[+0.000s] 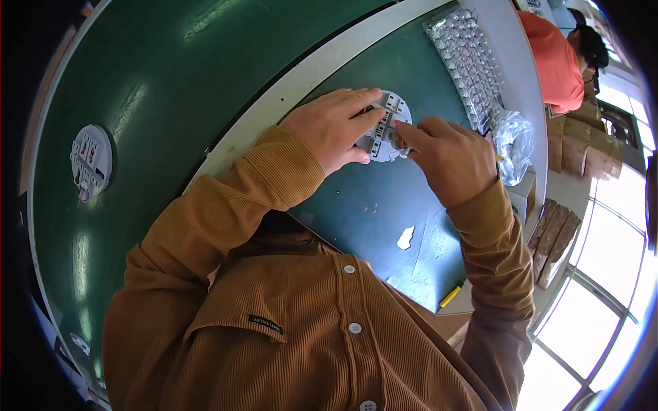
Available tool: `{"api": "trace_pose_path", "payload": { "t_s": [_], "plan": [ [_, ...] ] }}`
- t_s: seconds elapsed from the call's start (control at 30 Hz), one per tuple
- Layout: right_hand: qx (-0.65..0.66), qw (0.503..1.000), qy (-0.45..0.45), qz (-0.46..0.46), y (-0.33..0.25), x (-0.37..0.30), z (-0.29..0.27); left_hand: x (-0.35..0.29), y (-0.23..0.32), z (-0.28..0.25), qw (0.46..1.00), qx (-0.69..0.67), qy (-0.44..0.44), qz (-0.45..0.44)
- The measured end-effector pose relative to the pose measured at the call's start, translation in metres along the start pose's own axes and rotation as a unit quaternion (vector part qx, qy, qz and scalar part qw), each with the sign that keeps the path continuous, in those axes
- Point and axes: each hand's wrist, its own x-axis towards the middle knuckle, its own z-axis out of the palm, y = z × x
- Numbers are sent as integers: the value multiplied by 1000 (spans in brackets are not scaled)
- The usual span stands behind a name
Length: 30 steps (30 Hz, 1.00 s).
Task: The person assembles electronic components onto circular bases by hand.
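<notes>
My left hand [330,129] lies over the left side of a round, pale grey plastic disc [396,102]. Its thumb and fingers hold the disc by the edges against the green worktop. Slotted light and dark fittings run across the disc's face. At the disc's right side, my right hand [454,156] is closed, thumb against curled fingers. A small red spot shows by its thumb tip, but what the fingers grip is hidden. Part of the disc is covered by my hands.
A similar disc [91,161] lies on the green surface [171,89] at far left, beyond a pale rail. A clear tray of small parts [466,61] and a crumpled plastic bag [514,145] are at right. A yellow stick-like tool [450,296] lies near the edge. Someone in orange [554,65] is beyond.
</notes>
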Motion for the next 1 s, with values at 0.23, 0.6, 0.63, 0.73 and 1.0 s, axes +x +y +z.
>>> {"api": "trace_pose_path", "payload": {
  "t_s": [0.23, 0.6, 0.63, 0.73, 1.0],
  "plan": [
    [-144, 982, -88, -89, -1, 23, -8, 1, -3, 5, 999, -28, -11, -13],
    [260, 915, -17, 308, 31, -14, 48, 10, -4, -14, 998, -52, -20, -12],
    [294, 877, 67, 374, 30, -30, 60, 13, -2, -15, 997, -65, -31, 1],
    [322, 861, 208, 335, 20, -46, 83, 11, -4, -11, 997, -68, -27, 18],
    [975, 141, 167, 27, 7, 0, 118, 31, 17, -5, 988, -84, 6, 129]
  ]
}}
